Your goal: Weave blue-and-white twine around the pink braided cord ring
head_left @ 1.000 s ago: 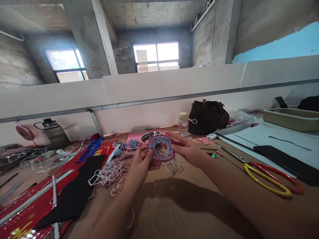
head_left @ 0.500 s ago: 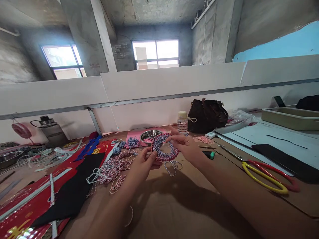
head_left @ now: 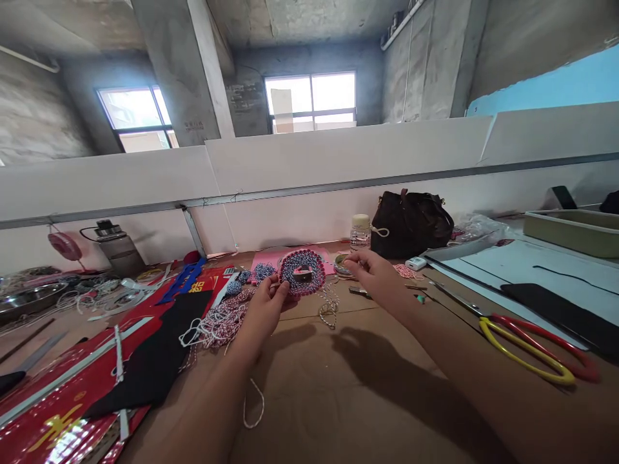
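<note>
A round woven cord ring (head_left: pixel 316 277), blue and white with a pink-red scalloped edge, stands raised above the table. My left hand (head_left: pixel 269 300) pinches its lower left side between thumb and fingers. To the right of the ring, my right hand (head_left: pixel 373 272) is closed in a pinch on a thin cord (head_left: pixel 329 262) that stretches across from the ring's right edge. Below the ring hangs a loose tail of speckled cord (head_left: pixel 329 312). Behind the hands, a metal bowl is partly hidden. Red-and-white cord (head_left: pixel 222 322) lies heaped left of my left hand.
Scissors (head_left: pixel 527 348) with red and yellow handles lie at right beside a black strip (head_left: pixel 556 316). A jar (head_left: pixel 360 233) and dark handbag (head_left: pixel 411 225) stand at the back. Black cloth (head_left: pixel 155 367) covers red packaging (head_left: pixel 48 412) at left, near a bottle (head_left: pixel 118 248).
My right hand has moved off the ring to the right, drawing the cord out. The ring, still in my left hand, has turned to show its opening more fully. The view has shifted slightly.
</note>
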A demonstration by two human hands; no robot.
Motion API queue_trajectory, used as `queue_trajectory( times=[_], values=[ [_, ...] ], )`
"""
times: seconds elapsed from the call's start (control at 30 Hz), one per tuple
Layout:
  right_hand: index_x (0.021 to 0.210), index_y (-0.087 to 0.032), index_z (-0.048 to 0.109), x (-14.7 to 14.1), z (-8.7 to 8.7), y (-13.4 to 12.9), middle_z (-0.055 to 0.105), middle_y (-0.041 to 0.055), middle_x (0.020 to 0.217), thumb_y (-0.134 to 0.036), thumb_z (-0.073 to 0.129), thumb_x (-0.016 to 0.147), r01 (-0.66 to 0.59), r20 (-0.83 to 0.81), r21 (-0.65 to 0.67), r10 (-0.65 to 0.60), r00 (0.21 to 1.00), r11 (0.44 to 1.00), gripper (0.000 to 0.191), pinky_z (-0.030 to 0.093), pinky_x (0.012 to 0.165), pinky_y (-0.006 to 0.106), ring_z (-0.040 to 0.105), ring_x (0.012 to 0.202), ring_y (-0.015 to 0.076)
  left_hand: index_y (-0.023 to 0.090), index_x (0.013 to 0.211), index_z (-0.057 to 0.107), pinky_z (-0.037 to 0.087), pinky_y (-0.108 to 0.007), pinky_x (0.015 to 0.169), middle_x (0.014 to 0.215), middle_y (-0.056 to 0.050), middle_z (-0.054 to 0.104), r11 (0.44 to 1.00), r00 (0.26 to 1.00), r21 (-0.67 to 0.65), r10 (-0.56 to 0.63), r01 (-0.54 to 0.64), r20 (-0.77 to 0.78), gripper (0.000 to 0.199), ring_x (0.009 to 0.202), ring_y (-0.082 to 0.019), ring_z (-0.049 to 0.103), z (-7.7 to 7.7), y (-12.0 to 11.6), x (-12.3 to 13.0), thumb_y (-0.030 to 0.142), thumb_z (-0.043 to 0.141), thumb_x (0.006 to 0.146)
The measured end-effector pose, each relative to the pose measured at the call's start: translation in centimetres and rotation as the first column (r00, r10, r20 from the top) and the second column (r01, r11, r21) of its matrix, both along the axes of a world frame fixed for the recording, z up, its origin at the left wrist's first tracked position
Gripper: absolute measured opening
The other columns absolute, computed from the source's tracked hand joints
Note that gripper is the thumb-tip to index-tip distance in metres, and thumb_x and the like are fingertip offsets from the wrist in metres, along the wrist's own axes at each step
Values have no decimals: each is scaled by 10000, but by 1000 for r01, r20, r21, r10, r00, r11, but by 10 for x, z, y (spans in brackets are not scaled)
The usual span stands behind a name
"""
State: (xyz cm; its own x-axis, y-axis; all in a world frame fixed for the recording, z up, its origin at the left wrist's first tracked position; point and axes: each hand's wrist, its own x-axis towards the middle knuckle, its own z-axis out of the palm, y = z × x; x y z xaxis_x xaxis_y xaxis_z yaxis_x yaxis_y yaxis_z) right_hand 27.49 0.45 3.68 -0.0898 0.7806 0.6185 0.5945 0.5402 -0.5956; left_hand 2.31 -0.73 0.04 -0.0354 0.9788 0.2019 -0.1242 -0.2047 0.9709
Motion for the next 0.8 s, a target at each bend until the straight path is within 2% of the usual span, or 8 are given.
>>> queue_trajectory(
  times=[0.13, 0.27, 0.4, 0.47, 0.5, 0.57, 0.7, 0.8],
  values=[
    [833, -204, 733, -9, -6, -4, 701, 31, 761, -314, 607, 864, -104, 121, -65, 112, 986, 992, 170, 351, 605, 279, 556, 661, 173, 186, 1015, 518, 627, -406, 804, 875, -39, 745, 1000, 1000, 23, 19, -19, 15, 387, 744, -195, 757, 0, 1, -2, 396, 754, 791],
    [777, -226, 722, -38, -15, -50, 681, -20, 704, -202, 588, 857, -342, 228, -96, 355, 907, 935, 158, 371, 617, 251, 551, 644, 138, 190, 1018, 510, 626, -423, 794, 907, -63, 751, 999, 999, 29, 40, -41, 13, 416, 742, -208, 757, -2, 4, -5, 420, 758, 777],
    [869, -241, 718, -62, -28, -100, 694, -57, 774, -137, 599, 855, -712, 238, -333, 786, 571, 618, 158, 402, 615, 174, 569, 648, 84, 193, 1009, 510, 624, -420, 795, 931, -69, 744, 998, 998, 32, 58, -57, -10, 400, 768, -207, 753, -1, 5, -8, 418, 751, 783],
    [895, -212, 708, -67, -33, -112, 674, -54, 765, -113, 611, 851, -800, 209, -432, 909, 360, 416, 145, 400, 599, 144, 562, 638, 66, 194, 1021, 510, 620, -419, 803, 959, -72, 739, 997, 997, 38, 73, -72, -33, 380, 776, -202, 751, 0, 4, -8, 416, 729, 804],
    [878, -198, 701, -68, -33, -114, 661, -48, 752, -122, 617, 854, -817, 208, -436, 926, 316, 377, 116, 399, 594, 143, 557, 636, 66, 194, 1031, 509, 618, -422, 805, 964, -74, 736, 996, 995, 43, 83, -81, -47, 374, 769, -199, 748, 1, 3, -8, 417, 716, 814],
    [809, -183, 681, -67, -31, -110, 646, -23, 752, -190, 616, 878, -814, 239, -322, 874, 424, 483, 95, 410, 617, 169, 560, 663, 88, 192, 1049, 508, 613, -426, 805, 956, -75, 730, 992, 990, 65, 111, -106, -83, 377, 752, -198, 742, 3, 0, -6, 424, 701, 824],
    [762, -186, 641, -54, -22, -75, 604, 14, 723, -340, 547, 925, -474, 72, 51, 470, 880, 879, 243, 401, 618, 246, 515, 645, 131, 193, 1073, 527, 591, -412, 828, 990, -82, 703, 973, 966, 151, 201, -177, -163, 412, 864, -225, 722, 9, -9, -1, 443, 715, 804],
    [895, -193, 632, -39, -18, -38, 561, -4, 692, -390, 551, 906, -228, -180, 60, 235, 955, 972, 213, 374, 568, 256, 481, 610, 140, 187, 1118, 538, 568, -417, 837, 1049, -113, 697, 946, 917, 248, 278, -209, -286, 437, 933, -257, 707, 13, -17, 3, 491, 664, 831]
  ],
)
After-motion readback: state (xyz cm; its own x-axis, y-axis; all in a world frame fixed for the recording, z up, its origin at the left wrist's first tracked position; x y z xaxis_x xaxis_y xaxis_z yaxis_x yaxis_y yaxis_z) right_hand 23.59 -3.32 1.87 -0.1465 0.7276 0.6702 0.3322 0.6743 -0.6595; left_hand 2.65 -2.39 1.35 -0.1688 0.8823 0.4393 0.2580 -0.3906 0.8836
